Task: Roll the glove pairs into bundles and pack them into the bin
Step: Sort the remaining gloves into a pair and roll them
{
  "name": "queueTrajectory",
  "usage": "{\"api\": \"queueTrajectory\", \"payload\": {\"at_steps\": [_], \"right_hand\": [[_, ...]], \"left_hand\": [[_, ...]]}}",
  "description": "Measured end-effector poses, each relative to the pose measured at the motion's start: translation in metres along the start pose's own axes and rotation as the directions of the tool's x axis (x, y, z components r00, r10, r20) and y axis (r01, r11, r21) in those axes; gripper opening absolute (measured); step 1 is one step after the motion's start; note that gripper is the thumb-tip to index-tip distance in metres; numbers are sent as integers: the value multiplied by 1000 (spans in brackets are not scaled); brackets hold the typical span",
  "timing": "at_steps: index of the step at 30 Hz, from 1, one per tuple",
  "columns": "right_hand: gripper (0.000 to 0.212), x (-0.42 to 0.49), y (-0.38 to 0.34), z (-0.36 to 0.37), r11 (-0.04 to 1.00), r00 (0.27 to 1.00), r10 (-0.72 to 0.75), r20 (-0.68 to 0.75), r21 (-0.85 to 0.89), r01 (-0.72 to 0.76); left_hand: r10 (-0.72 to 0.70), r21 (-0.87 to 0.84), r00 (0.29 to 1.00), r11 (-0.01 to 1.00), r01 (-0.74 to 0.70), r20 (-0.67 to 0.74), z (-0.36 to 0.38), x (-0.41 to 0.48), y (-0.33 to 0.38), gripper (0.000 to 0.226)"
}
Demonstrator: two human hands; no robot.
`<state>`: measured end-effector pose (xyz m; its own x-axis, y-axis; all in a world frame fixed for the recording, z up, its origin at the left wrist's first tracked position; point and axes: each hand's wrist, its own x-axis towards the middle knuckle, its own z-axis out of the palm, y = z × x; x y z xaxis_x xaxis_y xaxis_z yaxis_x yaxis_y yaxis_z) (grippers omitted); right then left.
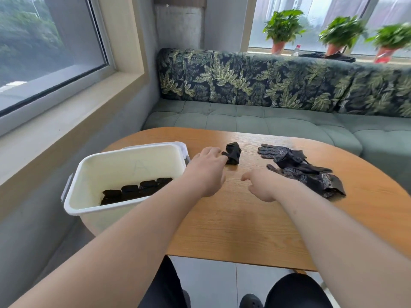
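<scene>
A rolled glove bundle (233,153) lay at frame centre on the table (222,218), the left hand (205,167) touching its left edge; whether the fingers pinched it was unclear. The right hand (262,185) hung loosely curled and empty beside loose gloves (300,167) at right. Other bundles (135,191) sat in the white bin (93,165), centre left.

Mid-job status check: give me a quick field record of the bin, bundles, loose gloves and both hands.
bin: white bin, open, at the left edge of the wooden table
packed: four black bundles visible in a row at the bin's bottom
on table: one rolled bundle, right of the bin
unrolled: loose gloves heaped on the table's right side
left hand: fingers touch the rolled bundle; grip unclear
right hand: loosely curled, holds nothing, beside the loose gloves
</scene>
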<state>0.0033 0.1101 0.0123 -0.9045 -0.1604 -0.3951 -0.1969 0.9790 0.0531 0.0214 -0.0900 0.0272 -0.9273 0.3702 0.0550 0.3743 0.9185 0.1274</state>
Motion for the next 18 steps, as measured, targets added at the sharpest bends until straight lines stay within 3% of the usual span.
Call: {"api": "queueTrajectory", "payload": {"at_steps": [11, 15, 18], "right_hand": [[60, -6, 42, 83, 989, 992, 116, -50, 103, -111], [56, -2, 51, 107, 966, 958, 225, -178, 171, -195], [66, -2, 49, 125, 918, 916, 346, -201, 273, -287]], "left_hand": [[72, -30, 978, 997, -67, 195, 75, 24, 44, 62], [70, -85, 970, 995, -52, 232, 100, 26, 51, 65], [72, -118, 970, 992, -46, 231, 123, 23, 53, 68]]}}
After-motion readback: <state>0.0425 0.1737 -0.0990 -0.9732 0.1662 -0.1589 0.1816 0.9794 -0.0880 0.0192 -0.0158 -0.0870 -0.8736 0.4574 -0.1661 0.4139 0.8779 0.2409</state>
